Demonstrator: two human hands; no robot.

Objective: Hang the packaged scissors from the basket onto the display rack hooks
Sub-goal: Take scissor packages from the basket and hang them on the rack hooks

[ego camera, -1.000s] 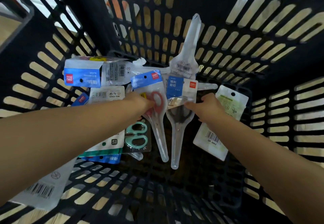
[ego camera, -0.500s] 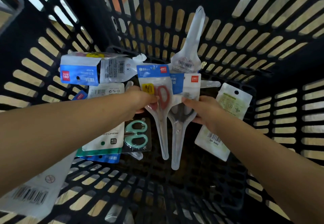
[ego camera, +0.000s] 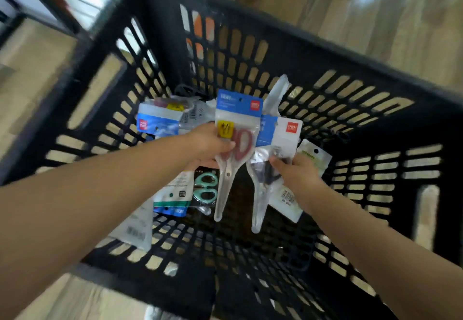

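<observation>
Inside the black slotted basket [ego camera: 288,49], my left hand [ego camera: 208,144] grips a clear pack of red-handled scissors [ego camera: 234,129] with a blue header card, blades pointing down. Beside it my right hand [ego camera: 295,171] pinches a second clear pack of dark-handled scissors [ego camera: 270,149] with a blue and white card. Both packs are held up off the basket floor. No display rack hooks are in view.
More packs lie on the basket floor: mint-handled scissors [ego camera: 205,189], a blue and white pack [ego camera: 157,121] at the back left, a green-topped pack [ego camera: 313,156] under my right hand, a clear pack [ego camera: 278,94] leaning on the far wall. Wooden floor [ego camera: 375,6] surrounds the basket.
Both hands have lifted their scissor packs higher off the basket floor. The camera has pulled back and up, so the basket rim and the floor outside now show.
</observation>
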